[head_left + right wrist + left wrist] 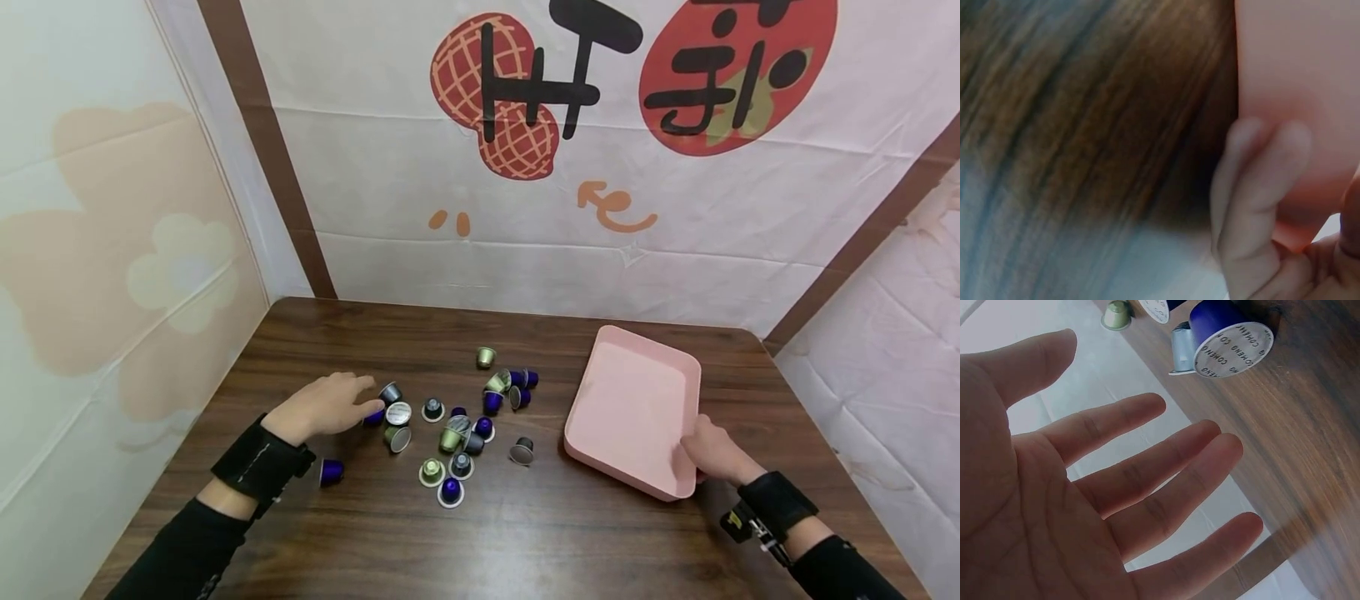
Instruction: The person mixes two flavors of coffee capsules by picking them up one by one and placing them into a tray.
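My left hand is spread above the left part of the table, its fingers apart and holding nothing. Close to its fingertips lie a purple coffee capsule, a grey capsule, a white-lidded capsule and a green capsule. In the left wrist view, the bare palm faces the camera, with a purple capsule beyond the fingers. With my right hand I grip the right edge of a pink tray. Its fingers curl against the tray's outer wall in the right wrist view.
Several more capsules are scattered mid-table, among them a green one, a purple one and a grey one. Another purple capsule lies near the left wrist. Printed cloth hangs behind the wooden table.
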Demonstrator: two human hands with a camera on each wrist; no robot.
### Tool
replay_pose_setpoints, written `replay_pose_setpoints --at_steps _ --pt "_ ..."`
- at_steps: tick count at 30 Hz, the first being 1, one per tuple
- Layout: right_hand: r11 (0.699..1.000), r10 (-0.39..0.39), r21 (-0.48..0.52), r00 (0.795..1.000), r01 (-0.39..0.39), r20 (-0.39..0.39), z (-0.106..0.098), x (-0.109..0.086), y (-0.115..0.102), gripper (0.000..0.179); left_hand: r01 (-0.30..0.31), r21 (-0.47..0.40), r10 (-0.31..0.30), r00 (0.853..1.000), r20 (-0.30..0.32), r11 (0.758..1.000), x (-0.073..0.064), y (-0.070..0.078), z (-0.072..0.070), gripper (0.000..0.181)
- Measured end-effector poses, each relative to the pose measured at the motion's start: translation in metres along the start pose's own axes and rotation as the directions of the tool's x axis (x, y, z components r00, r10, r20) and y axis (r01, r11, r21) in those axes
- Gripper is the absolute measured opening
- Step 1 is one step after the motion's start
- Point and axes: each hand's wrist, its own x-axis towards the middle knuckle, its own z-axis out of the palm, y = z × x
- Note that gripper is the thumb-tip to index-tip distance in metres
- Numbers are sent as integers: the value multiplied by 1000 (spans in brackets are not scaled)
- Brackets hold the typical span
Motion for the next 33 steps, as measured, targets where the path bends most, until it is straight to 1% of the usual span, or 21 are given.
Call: replay_pose_setpoints --at_steps 3,5,8,12,18,21,24,27,33 --pt "1000 -28 -9 999 28 17 4 3 3 48 1 8 -1 1000 13 1000 -2 -1 4 57" --pt "999 -49 -17 998 49 30 5 2 3 48 6 10 -6 1000 24 1000 -4 -1 4 57" --pt "996 -80 -31 996 82 42 6 -1 1 45 10 3 -10 999 31 1000 -6 -2 5 57" --pt "993 -103 -60 994 105 47 9 -4 -1 41 16 4 -16 999 47 1000 -9 -5 7 59" --pt "983 -145 -101 988 150 58 11 -6 -4 41 26 -11 -24 992 121 1000 -16 -8 8 69" --pt "982 -149 -103 986 156 69 13 -7 -5 43 49 -25 -44 985 168 998 -21 -9 11 74" --pt "983 -148 -95 986 155 81 14 -8 -7 45 74 -15 -69 978 197 997 -26 -10 14 77" --pt "984 -145 -89 986 152 85 15 -10 -8 48 67 1 -66 977 205 998 -30 -10 19 75" --pt "977 -188 -92 980 193 70 20 -13 -11 47 60 22 -63 981 182 998 -31 -12 31 56"
